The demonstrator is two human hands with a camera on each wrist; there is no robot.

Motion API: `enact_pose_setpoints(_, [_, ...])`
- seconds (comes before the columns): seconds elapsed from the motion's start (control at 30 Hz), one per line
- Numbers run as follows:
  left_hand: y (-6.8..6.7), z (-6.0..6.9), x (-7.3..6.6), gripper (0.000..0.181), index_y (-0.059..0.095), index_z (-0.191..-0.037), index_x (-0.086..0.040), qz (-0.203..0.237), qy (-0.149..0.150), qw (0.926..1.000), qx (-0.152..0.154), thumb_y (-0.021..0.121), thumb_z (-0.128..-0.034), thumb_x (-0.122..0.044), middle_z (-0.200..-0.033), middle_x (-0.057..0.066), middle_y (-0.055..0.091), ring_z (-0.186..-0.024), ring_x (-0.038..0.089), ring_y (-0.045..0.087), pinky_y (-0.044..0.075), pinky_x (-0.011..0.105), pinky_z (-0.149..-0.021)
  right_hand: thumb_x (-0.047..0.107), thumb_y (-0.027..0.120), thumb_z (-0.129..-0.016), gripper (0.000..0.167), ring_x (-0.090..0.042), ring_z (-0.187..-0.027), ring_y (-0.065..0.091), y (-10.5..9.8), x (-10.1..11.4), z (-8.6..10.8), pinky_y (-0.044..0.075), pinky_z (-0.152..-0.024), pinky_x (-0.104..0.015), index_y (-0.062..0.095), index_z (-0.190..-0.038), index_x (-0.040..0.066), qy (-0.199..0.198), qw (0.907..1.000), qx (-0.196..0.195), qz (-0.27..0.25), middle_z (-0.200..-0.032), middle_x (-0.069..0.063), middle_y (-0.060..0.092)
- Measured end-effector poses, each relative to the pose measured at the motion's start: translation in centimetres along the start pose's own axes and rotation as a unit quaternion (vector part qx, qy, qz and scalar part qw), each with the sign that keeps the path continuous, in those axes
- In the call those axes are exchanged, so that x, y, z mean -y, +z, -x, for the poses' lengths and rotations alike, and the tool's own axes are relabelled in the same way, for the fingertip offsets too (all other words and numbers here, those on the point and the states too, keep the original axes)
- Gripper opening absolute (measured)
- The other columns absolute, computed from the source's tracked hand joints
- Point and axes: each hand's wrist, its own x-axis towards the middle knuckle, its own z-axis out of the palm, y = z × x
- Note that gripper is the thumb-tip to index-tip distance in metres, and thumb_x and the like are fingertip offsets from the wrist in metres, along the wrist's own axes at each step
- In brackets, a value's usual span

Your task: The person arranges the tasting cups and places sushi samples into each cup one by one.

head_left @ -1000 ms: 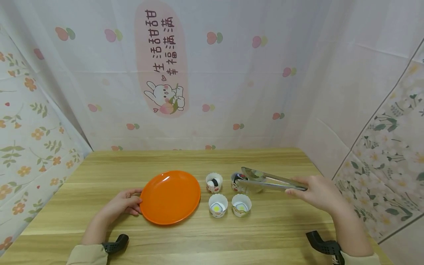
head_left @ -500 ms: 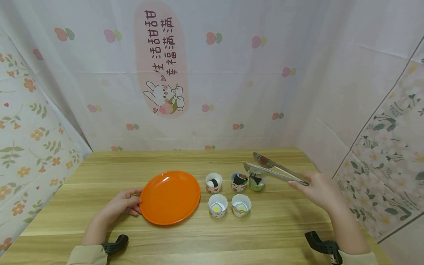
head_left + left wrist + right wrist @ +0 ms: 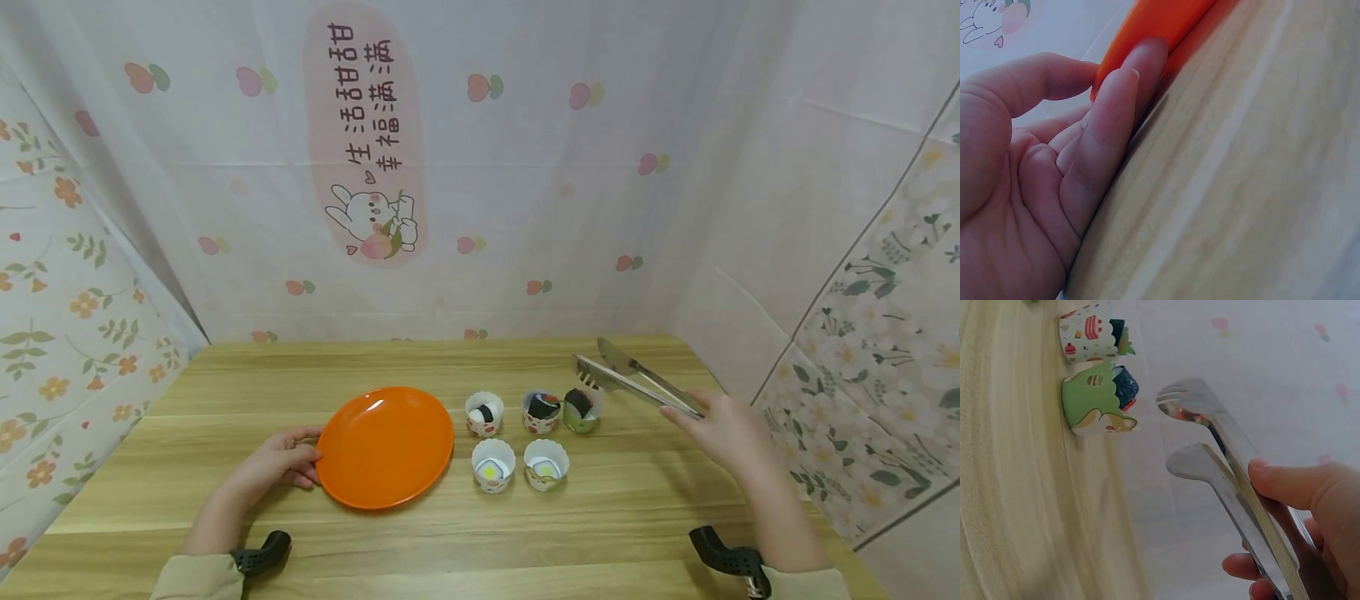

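Observation:
My left hand (image 3: 279, 460) pinches the near-left rim of an orange plate (image 3: 386, 447); in the left wrist view the fingertips (image 3: 1116, 94) lie on both sides of that rim. My right hand (image 3: 720, 429) grips a pair of metal tongs (image 3: 637, 379) by the handle end. The tongs' two arms are spread with nothing between the tips, just above and behind a green-bottomed paper cup (image 3: 582, 417). A dark piece, like sushi with red on top, sits in that cup. In the right wrist view the green cup (image 3: 1088, 400) stands apart from the tongs.
Beside the green cup is a paper cup (image 3: 542, 421) with a dark, red-topped piece. Another cup (image 3: 483, 422) holds a white piece with a black band. Two front cups (image 3: 492, 475) show yellow and white at the bottom. A printed curtain (image 3: 465, 208) hangs behind the table.
The right hand and tongs have moved back and right, off the cups, with the tongs' arms spread. The dark piece now shows in the green cup. The left hand and plate are unmoved.

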Motion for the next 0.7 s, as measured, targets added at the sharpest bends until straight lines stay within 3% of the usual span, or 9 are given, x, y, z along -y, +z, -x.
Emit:
enact_pose_setpoints(0.43, [-0.2, -0.1, 0.2, 0.062, 0.018, -0.140, 0.021, -0.005, 0.002, 1.0000, 0.000, 0.051, -0.0957, -0.007, -0.090, 0.014, 0.066, -0.072, 0.020, 0.066, 0.057, 0.032, -0.065, 0.054, 0.055, -0.092, 0.080, -0.058, -0.096, 0.054, 1.0, -1.1, -0.3, 0.045, -0.074, -0.065, 0.050, -0.124, -0.019, 0.027, 0.9992, -0.030, 0.002, -0.112, -0.039, 0.055])
enact_pose_setpoints(0.7, [-0.1, -0.1, 0.2, 0.062, 0.017, -0.140, 0.021, -0.004, 0.004, 1.0000, 0.002, 0.051, -0.0957, -0.006, -0.089, 0.014, 0.066, -0.072, 0.020, 0.066, 0.057, 0.031, -0.065, 0.046, 0.057, -0.094, 0.070, -0.052, -0.087, 0.058, 1.7, -1.6, -0.3, 0.047, -0.064, -0.058, 0.052, -0.122, -0.018, 0.039, 0.9984, -0.040, -0.007, -0.105, -0.037, 0.058])
